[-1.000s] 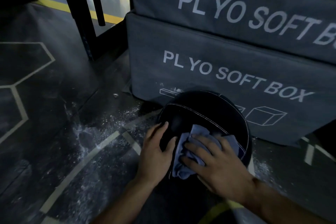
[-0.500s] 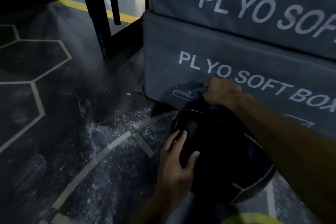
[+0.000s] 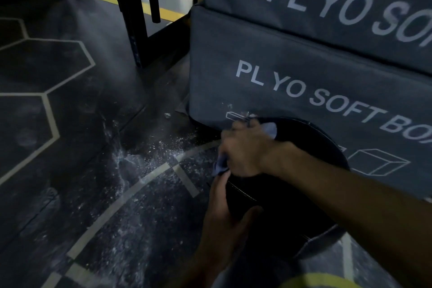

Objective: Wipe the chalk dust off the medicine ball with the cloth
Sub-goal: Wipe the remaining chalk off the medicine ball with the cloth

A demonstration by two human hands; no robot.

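Note:
A black medicine ball [image 3: 301, 194] with white stitching sits on the dark floor against the lower plyo box. My right hand [image 3: 245, 149] grips a blue cloth [image 3: 268, 128] and holds it against the ball's upper left side; cloth ends stick out above and below the hand. My left hand [image 3: 224, 220] holds the ball's near left side, fingers along its edge and thumb spread on the front. The hand and forearm hide part of the ball.
Two stacked grey plyo soft boxes [image 3: 304, 65] stand right behind the ball. White chalk dust [image 3: 149, 159] is scattered on the floor to the left. A black rack leg [image 3: 131, 18] stands at the back, with yellow floor lines beyond it.
My right hand has drawn the cloth from the ball's far top toward me and left, onto its upper left side. The left hand keeps its hold on the ball's near side.

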